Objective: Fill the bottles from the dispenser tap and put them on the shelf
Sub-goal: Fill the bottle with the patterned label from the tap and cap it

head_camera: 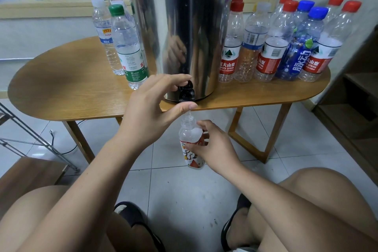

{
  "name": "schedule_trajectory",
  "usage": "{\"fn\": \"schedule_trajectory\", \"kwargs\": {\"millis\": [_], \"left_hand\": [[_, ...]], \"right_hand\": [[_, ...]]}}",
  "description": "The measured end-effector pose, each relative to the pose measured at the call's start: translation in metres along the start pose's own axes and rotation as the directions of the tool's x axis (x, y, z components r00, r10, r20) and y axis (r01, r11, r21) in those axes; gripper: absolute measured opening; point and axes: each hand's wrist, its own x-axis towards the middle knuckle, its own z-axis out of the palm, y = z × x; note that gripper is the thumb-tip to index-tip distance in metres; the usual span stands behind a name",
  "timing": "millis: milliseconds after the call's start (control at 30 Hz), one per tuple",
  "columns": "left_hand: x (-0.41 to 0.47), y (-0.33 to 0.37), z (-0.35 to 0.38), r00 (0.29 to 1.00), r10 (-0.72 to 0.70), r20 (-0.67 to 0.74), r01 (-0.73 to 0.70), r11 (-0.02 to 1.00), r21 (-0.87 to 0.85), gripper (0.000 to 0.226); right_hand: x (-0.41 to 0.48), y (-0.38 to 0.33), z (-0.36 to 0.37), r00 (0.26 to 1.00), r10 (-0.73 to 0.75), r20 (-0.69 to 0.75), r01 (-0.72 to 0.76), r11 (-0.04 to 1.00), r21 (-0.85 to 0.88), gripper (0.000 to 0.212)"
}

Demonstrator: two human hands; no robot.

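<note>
A tall steel dispenser [180, 26] stands on the wooden table [67, 90], its black tap [186, 91] over the front edge. My left hand [155, 104] is at the tap, with the index finger curled over the lever and the thumb under the spout. Below it my right hand [212, 145] grips an uncapped clear bottle [190, 141] with a white and orange label, its mouth right under the tap. A thin stream of water runs into the neck.
Three capped bottles [126, 47] stand left of the dispenser, several red- and blue-capped bottles [272, 47] to its right. A metal rack [30, 135] and a wooden board [26, 176] sit at the left, a wooden shelf unit [356, 96] at the right. Below are my knees and the tiled floor.
</note>
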Motion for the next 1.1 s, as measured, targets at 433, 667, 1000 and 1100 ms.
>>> {"fn": "schedule_trajectory", "kwargs": {"millis": [433,667,1000,1100], "left_hand": [[0.0005,0.0004,-0.0008,1.0,0.017,-0.006,-0.017,1.0,-0.007,0.044],[0.0005,0.0,-0.0007,1.0,0.028,0.004,-0.028,1.0,-0.002,0.042],[0.0017,0.0007,-0.0018,0.999,0.048,0.013,-0.049,0.999,0.013,0.032],[0.0018,0.0013,-0.0016,0.999,0.047,0.018,-0.047,0.999,0.014,0.032]], "right_hand": [[0.0012,0.0001,0.0,1.0,-0.006,-0.005,0.006,1.0,-0.019,0.069],[0.002,0.0005,-0.0003,1.0,-0.008,-0.002,0.008,1.0,-0.024,0.07],[0.0012,0.0006,0.0,1.0,-0.013,-0.006,0.013,1.0,-0.011,0.068],[0.0014,0.0001,-0.0005,1.0,-0.015,0.002,0.015,1.0,-0.018,0.068]]}}
